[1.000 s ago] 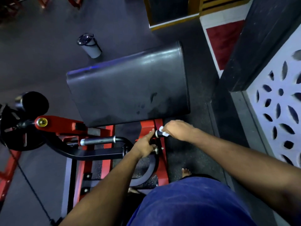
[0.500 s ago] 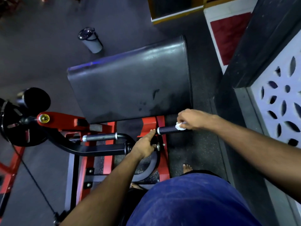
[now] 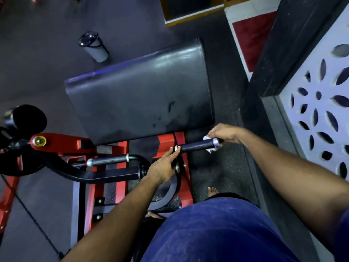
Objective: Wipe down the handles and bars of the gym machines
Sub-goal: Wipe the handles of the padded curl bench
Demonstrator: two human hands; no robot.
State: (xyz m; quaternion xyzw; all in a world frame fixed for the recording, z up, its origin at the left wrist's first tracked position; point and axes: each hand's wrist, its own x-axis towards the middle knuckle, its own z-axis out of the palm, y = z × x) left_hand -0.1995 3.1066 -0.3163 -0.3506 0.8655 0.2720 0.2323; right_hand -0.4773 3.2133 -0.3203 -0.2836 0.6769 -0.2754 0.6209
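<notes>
At handle (image 3: 196, 145) end, R hand (image 3: 225, 134) curled w/ cloth (image 3: 206, 138)

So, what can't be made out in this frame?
All in the head view:
- Wipe: only white scraps show; the right hand and right handle hide the rest.
- Left hand: what its palm rests on is covered by the hand itself.
- Left handle: whether it is clean is too dim to tell.
- Weight plate: cut off by the left edge.
- Bottle: any label is too small.
</notes>
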